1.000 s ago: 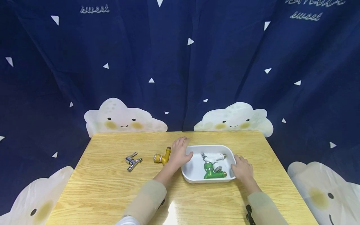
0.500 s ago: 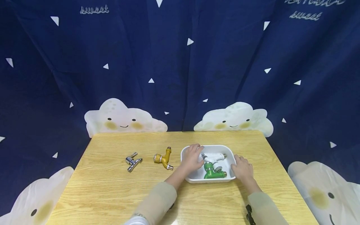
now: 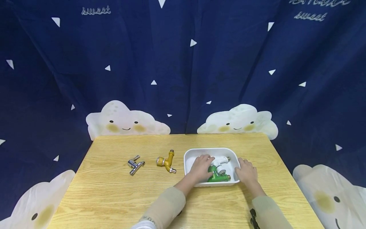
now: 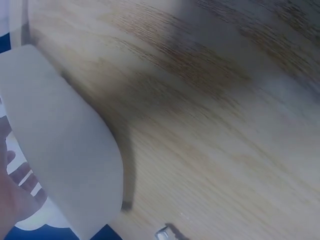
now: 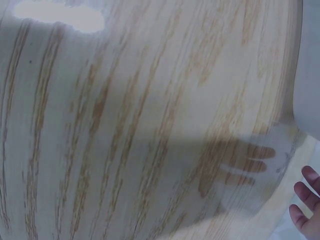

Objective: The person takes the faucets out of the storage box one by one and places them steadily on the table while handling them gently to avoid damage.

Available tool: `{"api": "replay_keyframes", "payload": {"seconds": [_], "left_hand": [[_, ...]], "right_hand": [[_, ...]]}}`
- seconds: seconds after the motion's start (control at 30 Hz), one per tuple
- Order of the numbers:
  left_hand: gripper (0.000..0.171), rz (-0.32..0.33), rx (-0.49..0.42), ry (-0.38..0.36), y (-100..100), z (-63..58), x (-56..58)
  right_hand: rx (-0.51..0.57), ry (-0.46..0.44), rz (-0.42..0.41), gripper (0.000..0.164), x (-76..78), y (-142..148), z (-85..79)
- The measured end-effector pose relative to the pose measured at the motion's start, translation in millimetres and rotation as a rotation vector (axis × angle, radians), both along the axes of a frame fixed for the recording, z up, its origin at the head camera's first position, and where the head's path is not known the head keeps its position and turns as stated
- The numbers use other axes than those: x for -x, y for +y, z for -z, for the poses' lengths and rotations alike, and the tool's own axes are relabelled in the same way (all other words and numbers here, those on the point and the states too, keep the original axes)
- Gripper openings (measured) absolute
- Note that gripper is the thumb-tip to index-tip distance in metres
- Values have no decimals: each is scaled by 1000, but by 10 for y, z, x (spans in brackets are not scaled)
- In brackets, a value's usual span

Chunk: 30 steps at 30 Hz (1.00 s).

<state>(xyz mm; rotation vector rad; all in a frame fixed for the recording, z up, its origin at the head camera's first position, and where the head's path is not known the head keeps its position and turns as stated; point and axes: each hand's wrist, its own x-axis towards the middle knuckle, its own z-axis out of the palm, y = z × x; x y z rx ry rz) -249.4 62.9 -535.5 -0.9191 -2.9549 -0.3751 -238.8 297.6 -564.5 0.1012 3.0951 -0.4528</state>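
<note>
My left hand [image 3: 201,168] reaches over the left side of a white plastic tray [image 3: 187,159]. Its fingers are apart, the thumb beside a green faucet [image 3: 218,178] and the fingertips partly covering a white faucet [image 3: 221,160]. In the left wrist view the spread fingers [image 4: 22,182] show beyond the tray wall [image 4: 70,140]. At the tray's right end, my right hand [image 3: 247,171] holds the rim with its thumb over the edge; its other fingers [image 5: 300,192] lie outside, loosely bent.
Left of the tray a yellow faucet [image 3: 166,162] lies on the wooden table [image 3: 114,190]. Farther left is a chrome faucet [image 3: 135,164]. A dark blue curtain [image 3: 183,63] with cloud prints hangs behind the table.
My left hand has moved right from beside the yellow faucet, over the tray's left rim and down toward the green and white faucets. The right hand stays at the rim.
</note>
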Motion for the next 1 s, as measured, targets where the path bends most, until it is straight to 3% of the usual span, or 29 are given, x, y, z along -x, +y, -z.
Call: {"api": "replay_keyframes", "payload": {"seconds": [0.4,0.67,1.0], "left_hand": [[72,99,48,-43,112,34,-35],[69,119,67,-113,146,82,-49],[69,149,108,-64,151,100,-25]], "right_hand": [[3,9,-1,53,-1,-2,-12],[-12,16,-9,53,-16,-5,-17],[-15,18,-3,52,-14,-9,-3]]}}
